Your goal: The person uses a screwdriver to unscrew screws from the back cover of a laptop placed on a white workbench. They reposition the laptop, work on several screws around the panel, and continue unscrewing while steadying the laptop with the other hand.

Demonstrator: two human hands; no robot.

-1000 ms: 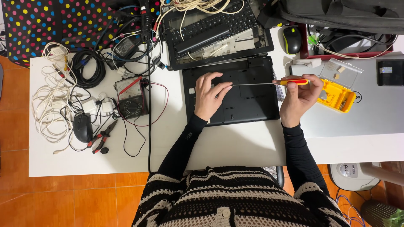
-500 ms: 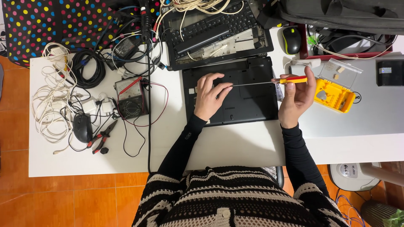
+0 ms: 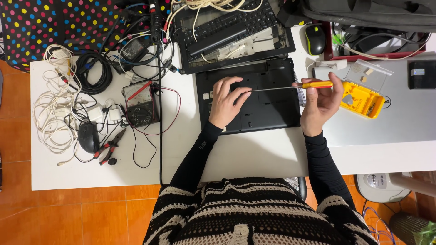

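A home electronics repair corner: a white worktop on orange floor tiles carries a dismantled laptop, an analogue multimeter, pliers, tangled cables and a yellow screwdriver-bit case.

Single head view, straight down from well above the white table.

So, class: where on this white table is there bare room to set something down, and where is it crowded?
Bare: the table strip in front of the black laptop, between the arms, and the patch below the pliers. Crowded: the left side with white cables, meter and mouse.
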